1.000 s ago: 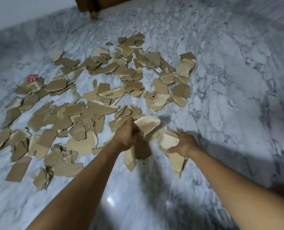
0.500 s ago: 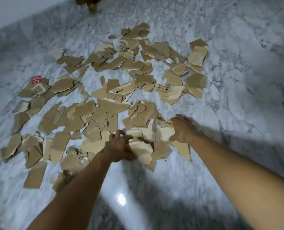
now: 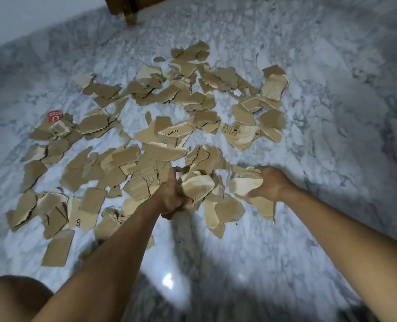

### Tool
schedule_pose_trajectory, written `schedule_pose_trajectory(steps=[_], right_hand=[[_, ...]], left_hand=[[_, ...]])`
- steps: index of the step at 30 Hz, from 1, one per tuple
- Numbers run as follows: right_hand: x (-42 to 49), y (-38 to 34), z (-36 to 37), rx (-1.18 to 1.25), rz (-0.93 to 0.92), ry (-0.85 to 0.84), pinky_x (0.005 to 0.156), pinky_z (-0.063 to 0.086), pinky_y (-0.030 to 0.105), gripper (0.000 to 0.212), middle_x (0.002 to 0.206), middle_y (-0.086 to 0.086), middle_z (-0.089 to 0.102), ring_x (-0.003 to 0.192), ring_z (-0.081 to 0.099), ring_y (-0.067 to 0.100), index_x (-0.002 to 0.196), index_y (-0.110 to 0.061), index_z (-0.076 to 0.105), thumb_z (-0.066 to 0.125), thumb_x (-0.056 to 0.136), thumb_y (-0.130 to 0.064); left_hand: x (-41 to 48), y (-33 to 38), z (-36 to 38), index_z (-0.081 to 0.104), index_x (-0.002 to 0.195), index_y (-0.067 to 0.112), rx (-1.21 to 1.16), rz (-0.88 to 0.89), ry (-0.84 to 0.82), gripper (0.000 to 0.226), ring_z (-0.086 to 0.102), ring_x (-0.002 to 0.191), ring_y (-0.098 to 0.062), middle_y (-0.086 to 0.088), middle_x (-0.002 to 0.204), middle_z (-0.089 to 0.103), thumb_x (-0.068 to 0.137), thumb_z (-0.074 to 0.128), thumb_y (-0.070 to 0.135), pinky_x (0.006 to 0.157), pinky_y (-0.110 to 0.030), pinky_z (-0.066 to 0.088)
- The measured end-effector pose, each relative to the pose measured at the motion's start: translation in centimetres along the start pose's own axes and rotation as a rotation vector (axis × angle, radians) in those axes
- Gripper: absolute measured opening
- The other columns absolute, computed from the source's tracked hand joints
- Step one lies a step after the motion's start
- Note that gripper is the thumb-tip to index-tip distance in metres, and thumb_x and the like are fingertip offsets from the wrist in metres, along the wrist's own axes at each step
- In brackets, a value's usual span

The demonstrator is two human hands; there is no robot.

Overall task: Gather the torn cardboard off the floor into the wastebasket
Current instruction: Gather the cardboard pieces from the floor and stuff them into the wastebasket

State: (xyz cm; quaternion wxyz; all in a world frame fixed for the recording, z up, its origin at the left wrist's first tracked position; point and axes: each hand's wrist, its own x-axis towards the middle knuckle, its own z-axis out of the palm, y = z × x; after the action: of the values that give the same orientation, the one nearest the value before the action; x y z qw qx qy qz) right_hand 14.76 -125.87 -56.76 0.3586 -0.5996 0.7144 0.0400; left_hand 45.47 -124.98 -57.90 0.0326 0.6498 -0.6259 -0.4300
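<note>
- Dozens of scraps of torn cardboard (image 3: 160,152) lie spread over the marble floor (image 3: 332,135). They overlap in loose drifts from just in front of you out toward a wooden furniture leg (image 3: 131,10). The wastebasket is nowhere in view.
- Your left hand (image 3: 173,198) is curled round a pale crumpled piece (image 3: 197,185) at the near edge of the spread.
- Your right hand (image 3: 270,184) pinches another pale scrap (image 3: 245,185) just beside it, fingers over the top and thumb beneath.
- Expect the pieces to be light and fairly stiff. Thin board like this creases rather than breaks, so squeezing a bunch should do no harm.
- On polished stone, flat pieces will probably slide rather than lift. Take hold at a raised torn edge or where scraps overlap, and bundle several per grab.
- Loose handfuls may shed small bits, so press the two bunches together before carrying.
- One red-printed scrap (image 3: 55,116) sits at the far left; don't overlook it.
</note>
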Motion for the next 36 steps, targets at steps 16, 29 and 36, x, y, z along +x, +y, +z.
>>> schedule_pose_trajectory(steps=[16, 29, 36], right_hand=[[-2.9, -2.6, 5.5, -0.297, -0.177, -0.171, 0.086, 0.048, 0.038, 0.07, 0.126, 0.004, 0.056, 0.111, 0.057, 0.028, 0.124, -0.021, 0.04, 0.086, 0.072, -0.034], [-4.3, 4.8, -0.1, -0.105, 0.118, -0.094, 0.098, 0.047, 0.031, 0.08, 0.143, 0.008, 0.052, 0.128, 0.053, 0.026, 0.14, -0.011, 0.048, 0.086, 0.073, -0.034], [-4.8, 5.8, 3.1, -0.143, 0.078, 0.025, 0.093, 0.052, 0.036, 0.055, 0.131, 0.007, 0.058, 0.119, 0.059, 0.029, 0.131, -0.023, 0.049, 0.069, 0.08, -0.022]], left_hand=[[-3.1, -1.7, -1.9, 0.063, 0.11, 0.019, -0.015, -0.129, -0.323, 0.06, 0.075, 0.084, -0.028, -0.011, 0.101, 0.074, 0.055, 0.087, 0.021, 0.076, -0.049, 0.061], [-0.1, 4.4, 8.1, 0.046, 0.141, 0.034, 0.525, 0.269, -0.229, 0.085, 0.032, 0.129, -0.028, 0.002, 0.15, 0.026, 0.065, 0.081, 0.048, 0.113, -0.041, 0.034], [0.9, 4.0, 7.7, 0.043, 0.141, 0.04, 0.406, 0.217, -0.285, 0.086, 0.036, 0.136, -0.026, 0.0, 0.145, 0.038, 0.064, 0.079, 0.045, 0.115, -0.043, 0.034]])
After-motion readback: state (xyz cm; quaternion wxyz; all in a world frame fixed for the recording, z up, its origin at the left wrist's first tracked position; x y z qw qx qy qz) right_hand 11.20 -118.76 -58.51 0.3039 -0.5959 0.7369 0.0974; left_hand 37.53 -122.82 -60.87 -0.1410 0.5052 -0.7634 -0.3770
